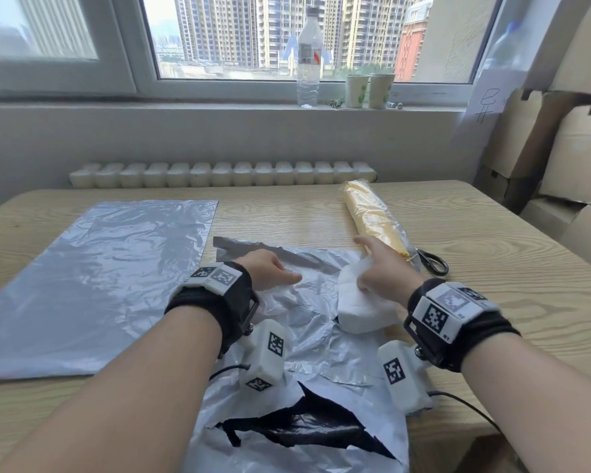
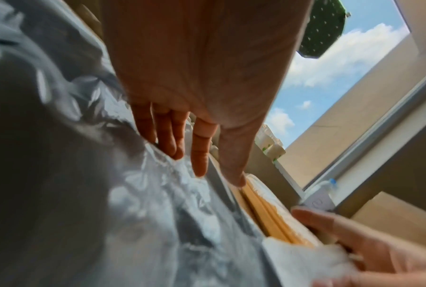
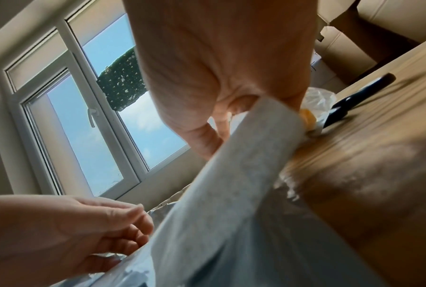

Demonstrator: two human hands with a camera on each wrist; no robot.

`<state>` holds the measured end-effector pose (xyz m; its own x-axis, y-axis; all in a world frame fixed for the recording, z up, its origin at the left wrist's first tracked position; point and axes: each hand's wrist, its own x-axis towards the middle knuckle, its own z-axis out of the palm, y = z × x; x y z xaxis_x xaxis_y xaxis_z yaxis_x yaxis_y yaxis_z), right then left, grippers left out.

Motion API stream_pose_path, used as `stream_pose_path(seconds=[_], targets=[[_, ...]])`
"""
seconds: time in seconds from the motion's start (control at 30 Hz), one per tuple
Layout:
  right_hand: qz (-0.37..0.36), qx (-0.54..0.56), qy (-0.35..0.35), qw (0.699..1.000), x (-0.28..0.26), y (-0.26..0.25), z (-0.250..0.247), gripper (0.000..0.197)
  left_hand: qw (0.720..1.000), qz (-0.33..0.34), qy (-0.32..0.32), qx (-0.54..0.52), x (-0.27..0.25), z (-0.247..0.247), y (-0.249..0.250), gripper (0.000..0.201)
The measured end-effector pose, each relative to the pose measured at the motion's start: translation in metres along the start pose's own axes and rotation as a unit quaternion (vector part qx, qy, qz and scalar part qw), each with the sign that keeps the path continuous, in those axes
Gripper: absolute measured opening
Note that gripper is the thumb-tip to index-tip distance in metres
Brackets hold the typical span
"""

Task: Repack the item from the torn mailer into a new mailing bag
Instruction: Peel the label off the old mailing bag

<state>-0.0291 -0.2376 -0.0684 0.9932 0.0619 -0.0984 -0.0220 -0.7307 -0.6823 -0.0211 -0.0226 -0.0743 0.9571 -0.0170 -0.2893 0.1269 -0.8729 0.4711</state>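
The white item [image 1: 359,303], a soft, folded, cloth-like bundle, sits at the right edge of the torn mailer [image 1: 307,370], partly on the counter [image 1: 492,268]. The right hand [image 1: 384,273] grips it: in the right wrist view the thumb and fingers [image 3: 204,139] curl round its upper end, while the index finger points forward in the head view. The item appears already out of the mailer, so the removal looks done or nearly so.

The left hand [image 1: 268,273] lies on the crumpled grey film of the mailer, fingers [image 2: 201,151] fairly straight and pressing it down, holding nothing. The mailer's near part is ripped open, showing its black lining.

The new mailing bag [image 1: 93,281] lies flat on the left side of the counter, well apart from the item and apparently unopened. What is left, I judge: carry the item across, open the bag, slide it in, and seal it.

Beyond the right hand lie a long yellow roll [image 1: 376,216] in clear wrap and black-handled scissors [image 1: 432,262].
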Motion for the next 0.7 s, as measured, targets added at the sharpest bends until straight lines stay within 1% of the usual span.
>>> stream_pose_path(seconds=[0.07, 0.13, 0.17, 0.2, 0.27, 0.3, 0.33, 0.4, 0.47, 0.53, 0.6, 0.7], targets=[[0.024, -0.004, 0.019, 1.000, 0.003, 0.002, -0.002, 0.076, 0.999, 0.013, -0.010, -0.030, -0.002, -0.009, -0.001, 0.045], [0.043, -0.010, 0.042, 0.998, 0.007, 0.005, -0.004, 0.076, 0.998, 0.009, 0.003, -0.066, -0.004, -0.017, -0.002, 0.030], [0.051, -0.011, 0.050, 0.997, 0.009, 0.007, -0.007, 0.075, 0.996, 0.006, 0.025, -0.080, -0.003, -0.021, -0.003, 0.024], [0.061, -0.008, 0.055, 0.997, 0.011, 0.009, -0.009, 0.076, 0.994, 0.003, 0.059, -0.092, -0.004, -0.024, -0.003, 0.023], [0.083, 0.005, 0.056, 0.995, 0.013, 0.009, -0.015, 0.077, 0.984, -0.019, 0.144, -0.106, -0.004, -0.032, -0.004, 0.033], [0.093, 0.009, 0.050, 0.994, 0.013, 0.008, -0.017, 0.077, 0.978, -0.042, 0.174, -0.104, -0.003, -0.035, -0.005, 0.039], [0.100, 0.013, 0.039, 0.994, 0.013, 0.007, -0.018, 0.076, 0.976, -0.068, 0.185, -0.096, -0.004, -0.038, -0.006, 0.043], [0.102, 0.030, 0.014, 0.994, 0.012, 0.006, -0.016, 0.076, 0.979, -0.109, 0.156, -0.079, -0.004, -0.039, -0.010, 0.049], [0.105, 0.054, 0.011, 0.993, 0.013, 0.005, -0.011, 0.073, 0.982, -0.122, 0.111, -0.089, -0.003, -0.033, -0.016, 0.046], [0.109, 0.083, 0.021, 0.990, 0.016, 0.006, -0.007, 0.067, 0.978, -0.123, 0.086, -0.144, -0.001, -0.026, -0.021, 0.034], [0.111, 0.123, 0.020, 0.986, 0.019, 0.007, -0.003, 0.060, 0.966, -0.129, 0.086, -0.207, 0.002, -0.021, -0.025, 0.025], [0.098, 0.152, 0.012, 0.983, 0.022, 0.008, 0.002, 0.056, 0.949, -0.154, 0.067, -0.267, 0.010, -0.023, -0.026, 0.029]])
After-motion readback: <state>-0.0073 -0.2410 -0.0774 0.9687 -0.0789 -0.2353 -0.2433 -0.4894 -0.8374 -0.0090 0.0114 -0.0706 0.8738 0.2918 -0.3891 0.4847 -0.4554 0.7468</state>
